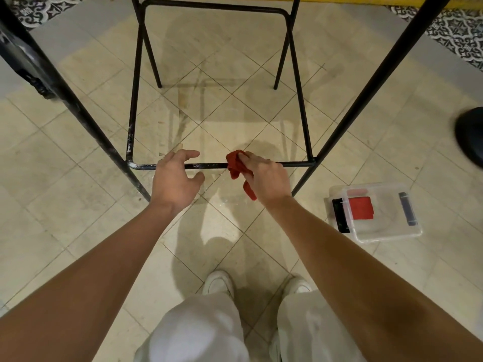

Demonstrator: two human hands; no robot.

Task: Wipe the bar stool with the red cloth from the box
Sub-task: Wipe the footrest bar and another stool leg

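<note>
The bar stool (133, 100) shows as a black metal frame of legs and foot rails, with white scuffs on its near left corner. My right hand (266, 178) is shut on a crumpled red cloth (235, 164) and presses it onto the near foot rail (209, 166), right of the rail's middle. My left hand (175, 178) hovers over the same rail further left, fingers apart and curved around it without closing. The stool's seat is out of view.
A clear plastic box (379, 231) lies on the tiled floor at the right, holding another red cloth (362, 208) and dark items. A black round object (470, 134) sits at the right edge. My white shoes (218, 282) stand just below the rail.
</note>
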